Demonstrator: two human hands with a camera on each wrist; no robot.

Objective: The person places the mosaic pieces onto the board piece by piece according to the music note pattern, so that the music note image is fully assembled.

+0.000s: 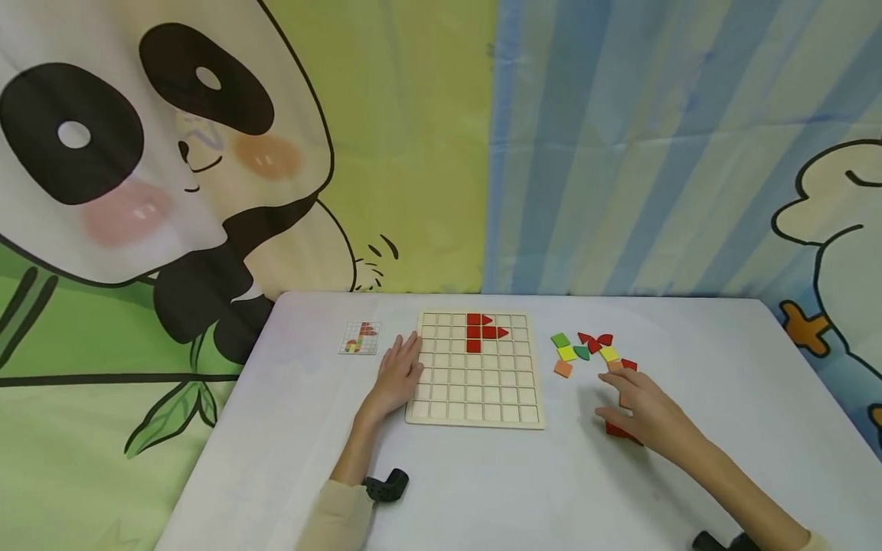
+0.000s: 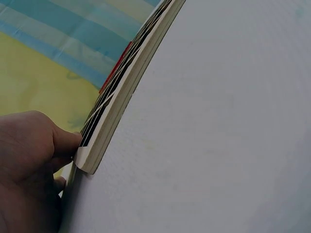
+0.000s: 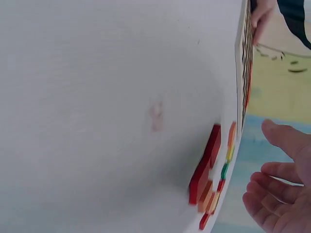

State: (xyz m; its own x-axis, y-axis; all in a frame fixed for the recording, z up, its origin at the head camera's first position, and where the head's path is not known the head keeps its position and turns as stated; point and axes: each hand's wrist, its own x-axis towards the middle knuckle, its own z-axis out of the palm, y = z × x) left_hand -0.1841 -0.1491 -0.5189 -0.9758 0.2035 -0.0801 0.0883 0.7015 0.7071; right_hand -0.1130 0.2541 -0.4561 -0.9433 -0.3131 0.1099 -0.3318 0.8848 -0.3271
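A pale wooden grid board [image 1: 448, 390] lies on the table. Red squares and red triangles [image 1: 473, 333] sit in its upper middle cells. My left hand [image 1: 398, 373] rests along the board's left edge with fingers extended; its thumb [image 2: 65, 141] touches the board's corner in the left wrist view. To the right, my right hand [image 1: 644, 405] hovers over loose pieces, fingers spread and holding nothing. Beneath it lie red pieces [image 1: 620, 433] and orange ones, partly hidden. In the right wrist view, a long dark red piece [image 3: 204, 167] shows below the open palm [image 3: 286, 189].
A small card [image 1: 360, 337] printed with a coloured grid figure lies left of the board. Green [image 1: 560, 340], yellow [image 1: 566, 353], orange [image 1: 563, 369] and red pieces are scattered on the right. A patterned curtain [image 1: 413, 153] hangs behind the white table [image 1: 482, 490].
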